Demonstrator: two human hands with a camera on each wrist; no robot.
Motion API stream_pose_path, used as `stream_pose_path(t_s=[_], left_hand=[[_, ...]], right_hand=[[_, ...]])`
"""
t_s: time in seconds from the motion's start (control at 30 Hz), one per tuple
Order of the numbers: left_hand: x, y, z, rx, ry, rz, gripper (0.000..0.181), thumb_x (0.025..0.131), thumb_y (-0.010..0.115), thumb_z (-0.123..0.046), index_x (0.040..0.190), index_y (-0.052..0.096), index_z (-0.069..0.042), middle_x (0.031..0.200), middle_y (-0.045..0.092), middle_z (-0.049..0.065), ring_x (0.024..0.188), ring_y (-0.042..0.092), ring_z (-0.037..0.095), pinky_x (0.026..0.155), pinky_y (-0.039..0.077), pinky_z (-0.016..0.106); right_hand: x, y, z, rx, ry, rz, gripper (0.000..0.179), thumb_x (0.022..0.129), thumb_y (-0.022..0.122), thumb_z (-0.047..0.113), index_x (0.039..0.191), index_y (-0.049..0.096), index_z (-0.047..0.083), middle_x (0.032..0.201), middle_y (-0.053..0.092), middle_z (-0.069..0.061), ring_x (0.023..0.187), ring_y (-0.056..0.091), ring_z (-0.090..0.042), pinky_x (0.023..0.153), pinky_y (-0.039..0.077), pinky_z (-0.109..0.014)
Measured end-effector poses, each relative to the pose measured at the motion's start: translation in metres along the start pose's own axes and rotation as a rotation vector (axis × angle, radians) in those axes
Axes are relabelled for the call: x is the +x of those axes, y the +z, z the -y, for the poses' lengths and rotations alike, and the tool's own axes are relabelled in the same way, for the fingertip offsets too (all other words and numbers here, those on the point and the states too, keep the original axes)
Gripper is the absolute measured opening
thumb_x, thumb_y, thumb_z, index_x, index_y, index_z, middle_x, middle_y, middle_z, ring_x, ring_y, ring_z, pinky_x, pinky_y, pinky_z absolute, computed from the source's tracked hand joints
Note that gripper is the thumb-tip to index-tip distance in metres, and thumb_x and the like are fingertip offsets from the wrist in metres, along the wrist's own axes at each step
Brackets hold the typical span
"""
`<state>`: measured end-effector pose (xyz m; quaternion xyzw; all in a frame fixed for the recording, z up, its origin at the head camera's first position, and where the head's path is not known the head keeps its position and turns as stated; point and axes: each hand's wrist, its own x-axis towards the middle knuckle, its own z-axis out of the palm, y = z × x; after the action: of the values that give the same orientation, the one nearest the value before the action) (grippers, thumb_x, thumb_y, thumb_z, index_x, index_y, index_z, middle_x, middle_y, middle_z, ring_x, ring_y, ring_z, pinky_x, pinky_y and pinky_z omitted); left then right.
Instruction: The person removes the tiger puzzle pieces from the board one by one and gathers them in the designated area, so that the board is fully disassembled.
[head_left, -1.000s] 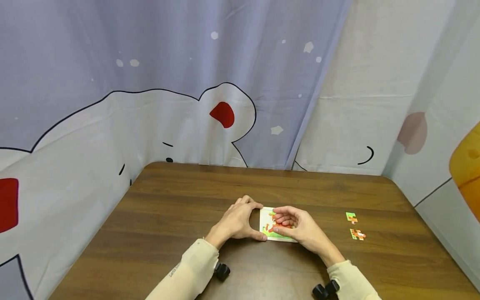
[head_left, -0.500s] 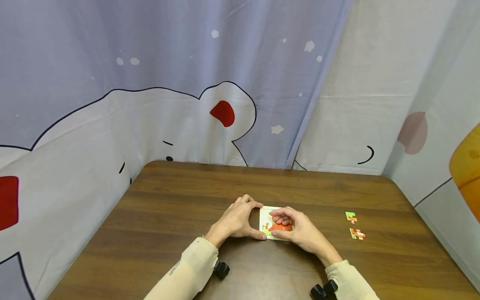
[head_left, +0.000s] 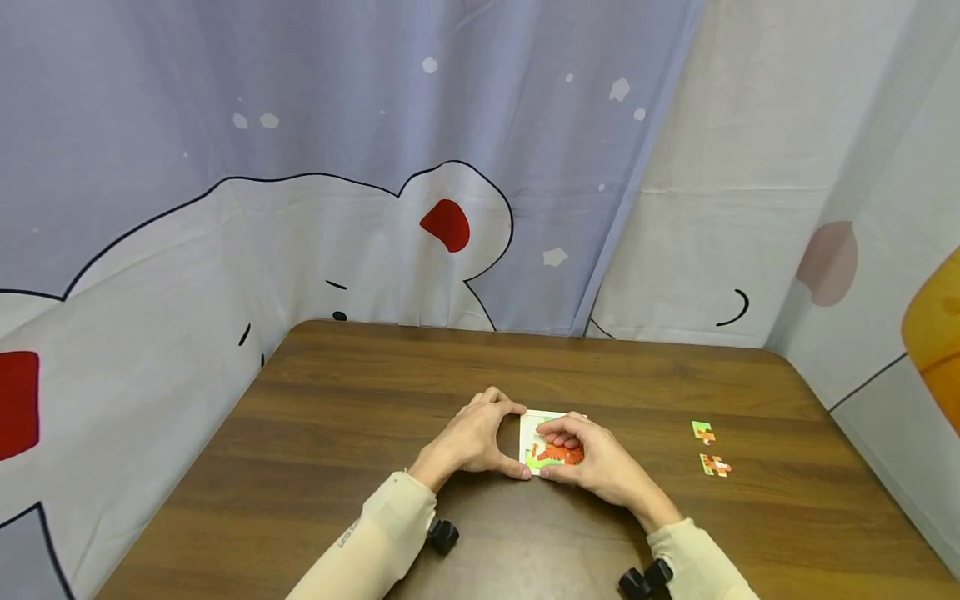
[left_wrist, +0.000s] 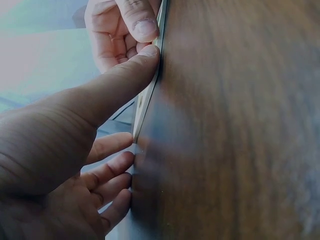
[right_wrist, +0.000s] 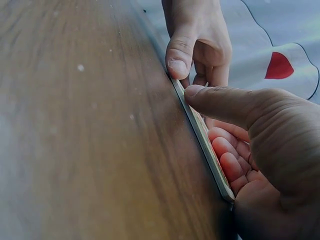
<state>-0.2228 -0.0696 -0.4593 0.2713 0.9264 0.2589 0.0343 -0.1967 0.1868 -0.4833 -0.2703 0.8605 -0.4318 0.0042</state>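
Note:
A small jigsaw board (head_left: pixel 524 437) with a white rim and an orange-and-green animal picture lies flat on the table. My left hand (head_left: pixel 474 435) holds its left side, the thumb at the near corner and the index finger at the far one. Over the right part, my right hand (head_left: pixel 594 457) bends its fingers across the picture while the thumb touches the near edge. The right wrist view shows the board's edge (right_wrist: pixel 212 157) beneath those curled fingers. Nothing shows pinched in the right hand. It hides the picture's right portion. Both thumbs nearly meet in the left wrist view.
Two loose jigsaw pieces, one green and orange (head_left: pixel 703 432) and one orange and white (head_left: pixel 715 465), lie apart to the right on the brown wooden table (head_left: pixel 360 400). A printed curtain (head_left: pixel 337 233) stands behind and around the table's edges.
My right hand has shifted slightly left and lower over the board, and its thumb has come to the near edge beside the left thumb. The left hand has stayed in place.

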Motion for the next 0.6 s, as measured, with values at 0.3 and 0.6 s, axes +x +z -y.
stream_pose_path(t_s=[0.3,0.6], left_hand=[[0.0003,0.0004,-0.0004,0.005,0.008,-0.009,0.098,0.069,0.107,-0.051,0.150,0.069,-0.012,0.140,0.061,0.007,0.131,0.058,0.030,0.111,0.052,0.053],[0.0005,0.0011,0.0003,0.007,0.014,-0.012,0.098,0.070,0.107,-0.051,0.150,0.069,-0.011,0.140,0.062,0.008,0.130,0.058,0.031,0.110,0.052,0.054]], right_hand=[[-0.0002,-0.0010,0.0012,-0.087,-0.038,0.029,0.048,0.088,0.097,0.024,0.132,0.078,0.016,0.119,0.070,0.002,0.108,0.066,-0.016,0.097,0.055,-0.031],[0.0013,-0.0016,0.0032,-0.102,-0.026,0.055,0.041,0.091,0.095,0.026,0.129,0.082,0.017,0.121,0.068,0.005,0.111,0.063,-0.015,0.097,0.053,-0.031]])
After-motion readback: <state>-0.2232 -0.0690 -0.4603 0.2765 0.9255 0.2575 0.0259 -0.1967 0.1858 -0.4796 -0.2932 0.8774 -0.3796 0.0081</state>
